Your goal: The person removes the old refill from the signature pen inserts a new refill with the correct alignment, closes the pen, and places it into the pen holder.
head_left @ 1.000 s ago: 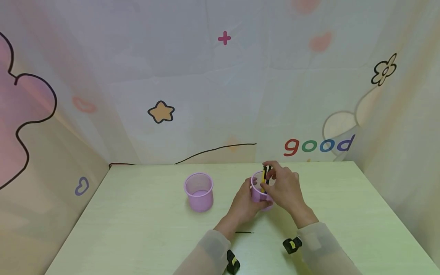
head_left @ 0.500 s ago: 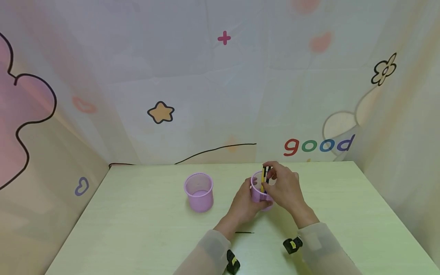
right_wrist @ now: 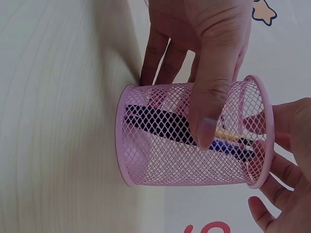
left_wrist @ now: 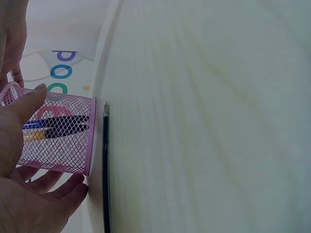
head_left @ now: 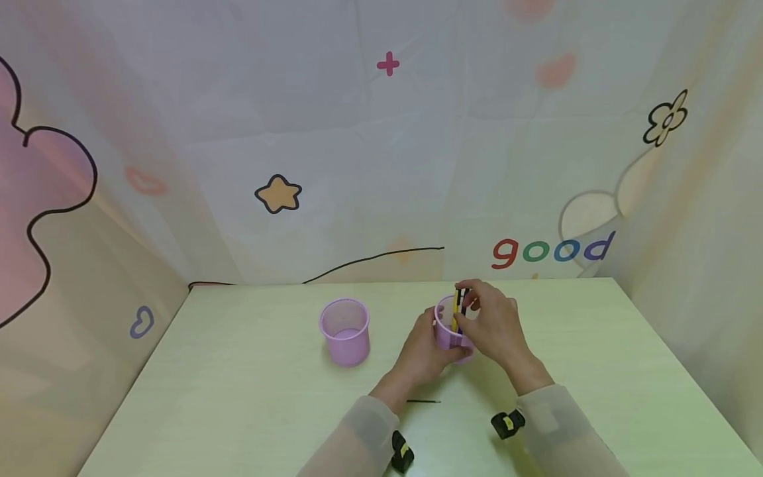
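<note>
A pink-purple mesh pen cup stands on the table, right of the middle. My left hand grips it round the side, thumb across the near wall. Inside it, a yellow pen and a blue pen with long black ends show through the mesh in the right wrist view. My right hand reaches into the cup's mouth and pinches the pens' upper part between thumb and fingers. A slim dark pen-like stick with a bare metal tip lies on the table near my left wrist.
Another mesh cup of the same colour stands upright to the left, with nothing seen inside. Behind the pale table hangs a printed curtain along the back edge.
The yellow pen has shifted slightly between the right fingers. Both hands and the cup stay in place; the head view has tilted very slightly.
</note>
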Demonstrator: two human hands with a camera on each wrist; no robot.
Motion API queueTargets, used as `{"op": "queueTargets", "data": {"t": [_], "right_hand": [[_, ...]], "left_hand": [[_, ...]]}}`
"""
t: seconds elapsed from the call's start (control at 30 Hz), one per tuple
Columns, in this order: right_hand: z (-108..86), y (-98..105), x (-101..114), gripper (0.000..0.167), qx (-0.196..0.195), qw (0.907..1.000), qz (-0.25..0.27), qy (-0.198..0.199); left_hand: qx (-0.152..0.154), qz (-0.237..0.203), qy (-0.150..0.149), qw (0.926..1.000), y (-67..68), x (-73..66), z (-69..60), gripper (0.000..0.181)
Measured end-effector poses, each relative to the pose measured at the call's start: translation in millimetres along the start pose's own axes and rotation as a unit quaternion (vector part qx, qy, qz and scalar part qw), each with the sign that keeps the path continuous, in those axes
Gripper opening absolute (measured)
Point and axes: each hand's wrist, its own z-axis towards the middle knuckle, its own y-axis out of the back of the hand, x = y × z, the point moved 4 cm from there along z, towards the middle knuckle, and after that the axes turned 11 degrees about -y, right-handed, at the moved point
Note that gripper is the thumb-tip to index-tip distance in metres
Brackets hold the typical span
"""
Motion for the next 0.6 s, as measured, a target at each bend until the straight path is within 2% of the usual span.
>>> {"op": "queueTargets", "data": {"t": [0.27, 0.6], "right_hand": [[0.7, 1, 0, 0.046, 0.005, 1.0, 0.003, 0.0], [0.5, 2, -2, 0.04, 0.008, 0.9999, 0.014, -0.003]], "left_hand": [[-0.003, 0.002, 0.001, 1.0, 5.2, -2.3, -0.8, 0.103], [-0.007, 0.034, 0.012, 0.9993, 15.1, -4.7, -6.2, 0.106]]}}
